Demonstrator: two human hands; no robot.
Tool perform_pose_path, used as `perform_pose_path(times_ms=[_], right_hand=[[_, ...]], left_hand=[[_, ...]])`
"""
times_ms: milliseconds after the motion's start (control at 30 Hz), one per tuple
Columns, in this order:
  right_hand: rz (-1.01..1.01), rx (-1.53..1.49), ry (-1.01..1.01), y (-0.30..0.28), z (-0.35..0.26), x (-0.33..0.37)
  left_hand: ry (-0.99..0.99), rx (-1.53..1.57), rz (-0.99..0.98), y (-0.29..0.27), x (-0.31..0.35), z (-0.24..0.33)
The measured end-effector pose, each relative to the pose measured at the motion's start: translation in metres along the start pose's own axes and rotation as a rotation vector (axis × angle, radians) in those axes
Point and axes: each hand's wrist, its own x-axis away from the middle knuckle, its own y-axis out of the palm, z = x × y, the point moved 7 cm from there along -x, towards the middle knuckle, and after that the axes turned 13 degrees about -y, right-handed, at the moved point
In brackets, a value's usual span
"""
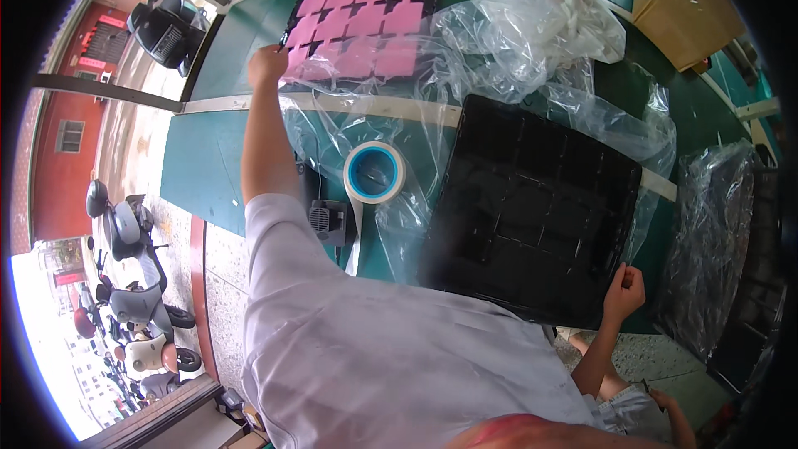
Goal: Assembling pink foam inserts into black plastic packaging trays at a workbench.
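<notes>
My left hand (pixel 268 65) reaches far out, its fingers closed at the left edge of a black tray holding rows of pink pieces (pixel 401 20). Whether some clear film is also between those fingers is hidden. Closer to me, an empty-looking black compartment tray (pixel 532 191) lies tilted over the table's front edge. My right hand (pixel 625 293) pinches that tray's right edge near its lower corner. Crumpled clear plastic film (pixel 449 46) covers part of the pink pieces and runs beneath the near tray.
A roll of white tape with a blue core (pixel 375 172) stands beside a small dark device with a grille (pixel 328 220). A white plastic bag (pixel 557 12) and a cardboard box (pixel 686 8) sit at the back. Film-wrapped black trays (pixel 715 241) stand at the right.
</notes>
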Motion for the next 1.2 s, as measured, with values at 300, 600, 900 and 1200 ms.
perform_pose_path(times_ms=[300, 600, 900, 1200], right_hand=[[-0.067, 0.104, 0.105, 0.002, 0.006, 0.003], [-0.085, 0.133, 0.104, 0.002, 0.004, 0.002], [-0.083, 0.147, 0.102, 0.002, 0.002, 0.000], [-0.086, 0.156, 0.103, 0.002, 0.007, 0.004]], left_hand=[[-0.120, 0.125, 0.211, 0.038, -0.005, 0.022], [-0.344, 0.256, 0.128, 0.051, -0.015, 0.027], [-0.184, 0.591, 0.059, 0.032, -0.050, 0.041], [-0.385, 1.244, -0.842, 0.061, -0.051, 0.048]])
